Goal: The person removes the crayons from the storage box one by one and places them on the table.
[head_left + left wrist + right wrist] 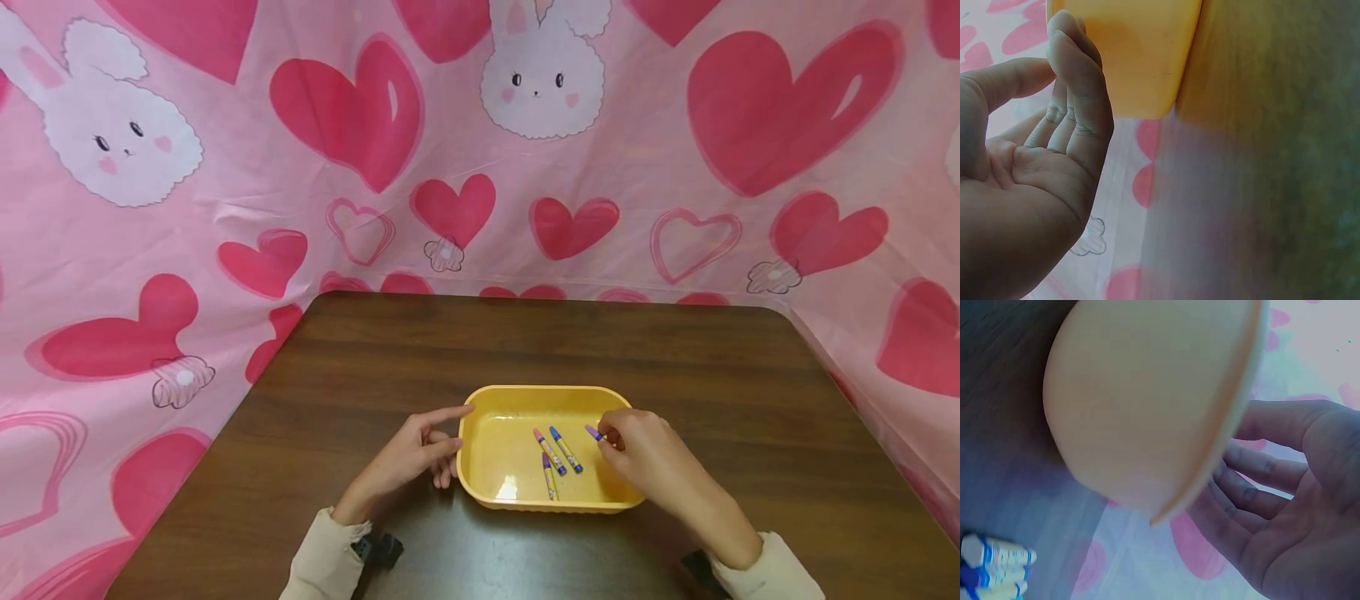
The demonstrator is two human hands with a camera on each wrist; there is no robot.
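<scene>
Pink heart-printed cloth (pixel 570 167) hangs behind one brown table (pixel 412 342), where I count one yellow tray (pixel 551 400), three crayons (pixel 550 452) inside, and a cut-off bunch of sticks (pixel 997 565) I cannot count. I have the right hand (pixel 652 450) clamped on one purple-tipped crayon (pixel 593 432), jutting from the grip over the tray's right side; the left hand (pixel 408 454), fingers apart, touches the left rim.
</scene>
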